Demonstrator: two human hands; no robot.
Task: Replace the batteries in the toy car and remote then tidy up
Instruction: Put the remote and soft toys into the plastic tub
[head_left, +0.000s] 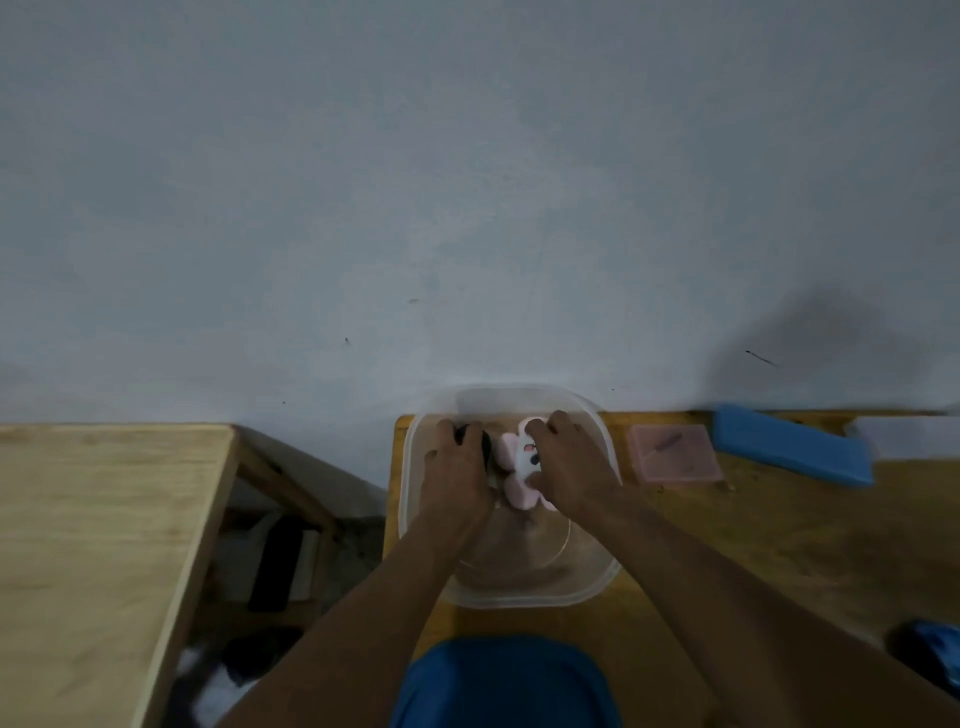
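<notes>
Both hands reach into a clear plastic tub (411, 467) that stands on the wooden desk (727, 545) against the wall. The left hand (457, 467) has its fingers (451, 432) curled down over a dark object (486, 446) (too hidden to make out its shape), which lies inside the tub under those fingers. The right hand (569, 462) grips a pink and white toy (519, 462), fingers (551, 422) bent over its far end and the thumb side pressed to its flank; the toy sits between the two hands, just beside the dark object. Right of the right fingers, outside the tub, lies a flat pink translucent case (675, 454), and beyond it a blue box (792, 444). Left of the left fingers, across a gap, stands a paler desk (104, 519).
</notes>
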